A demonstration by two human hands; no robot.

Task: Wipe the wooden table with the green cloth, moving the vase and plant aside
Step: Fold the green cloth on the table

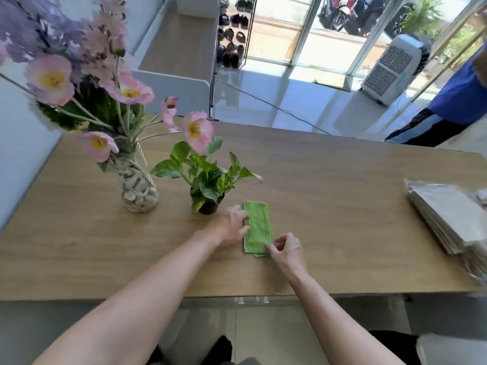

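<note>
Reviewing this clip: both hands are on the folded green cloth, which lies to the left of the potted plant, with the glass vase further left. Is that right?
Not quite. The head view shows the green cloth lying to the right of the potted plant, not the left. The rest holds: the left hand and right hand are both on the folded cloth, and the glass vase stands further left on the wooden table.

Bare wooden table (329,196) right of green cloth (257,227), open to paper stack (445,217). Left: potted plant (208,180) just beside cloth, vase (138,191) beyond.
</note>
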